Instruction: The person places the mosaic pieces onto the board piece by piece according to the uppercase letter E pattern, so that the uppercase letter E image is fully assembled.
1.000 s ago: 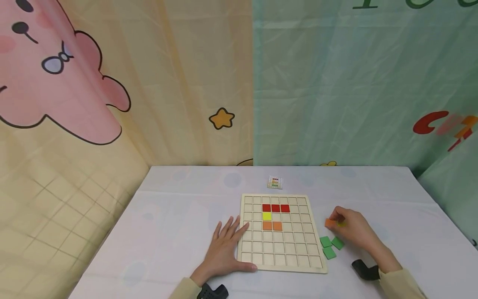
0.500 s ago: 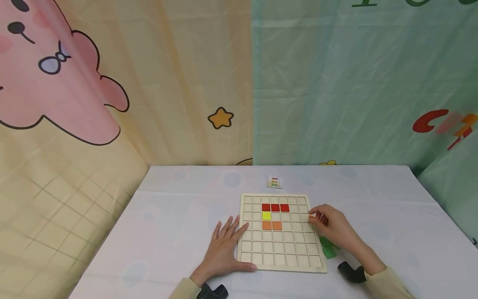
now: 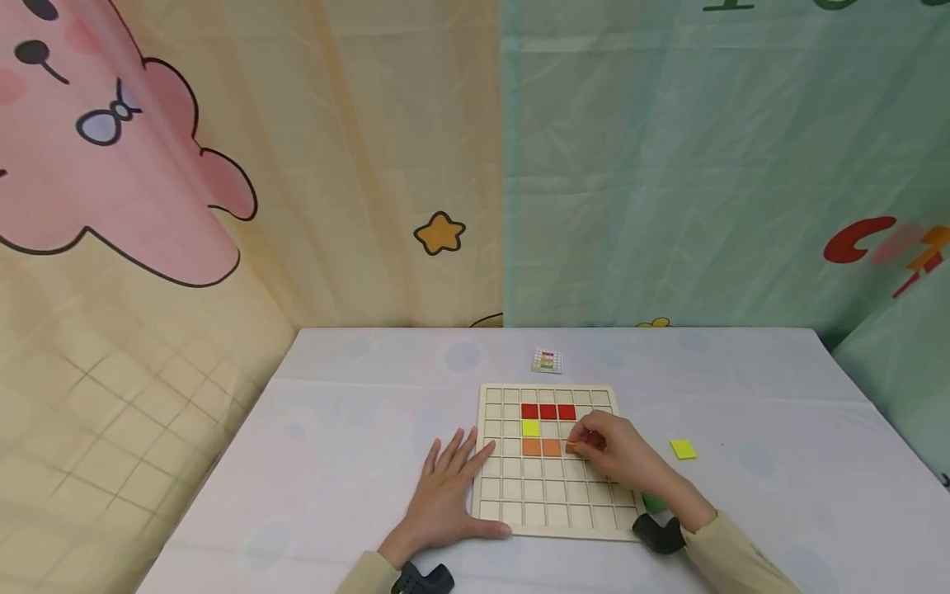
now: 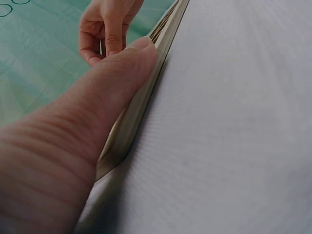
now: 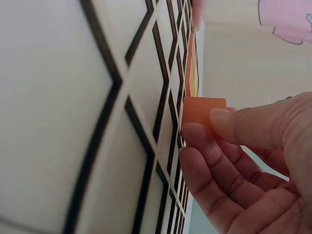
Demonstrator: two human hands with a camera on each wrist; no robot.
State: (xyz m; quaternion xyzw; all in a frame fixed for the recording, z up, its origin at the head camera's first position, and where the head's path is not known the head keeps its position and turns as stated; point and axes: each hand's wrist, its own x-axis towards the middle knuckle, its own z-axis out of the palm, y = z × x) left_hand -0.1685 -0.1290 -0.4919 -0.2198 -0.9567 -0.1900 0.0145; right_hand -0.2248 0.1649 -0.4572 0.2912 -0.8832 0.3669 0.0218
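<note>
My right hand (image 3: 619, 450) pinches an orange square tile (image 5: 202, 111) between thumb and fingers, its edge at the grid board (image 3: 512, 516), just right of two orange tiles (image 3: 541, 447) lying side by side. In the right wrist view the tile stands tilted against the grid lines. My left hand (image 3: 445, 495) lies spread at the board's left side, fingertips on its edge and thumb (image 4: 139, 53) along the near corner. Three red tiles (image 3: 547, 412) form a row on the board, with one yellow tile (image 3: 530, 428) under the leftmost.
A loose yellow tile (image 3: 683, 450) lies on the table right of the board. Green tiles (image 3: 653, 503) are mostly hidden beneath my right wrist. A small pattern card (image 3: 547, 360) lies behind the board. Black wrist devices (image 3: 658, 534) sit at both cuffs.
My right hand has moved left from the table onto the board, carrying the orange tile. A yellow tile that was under that hand now shows on the table. The left hand stays put.
</note>
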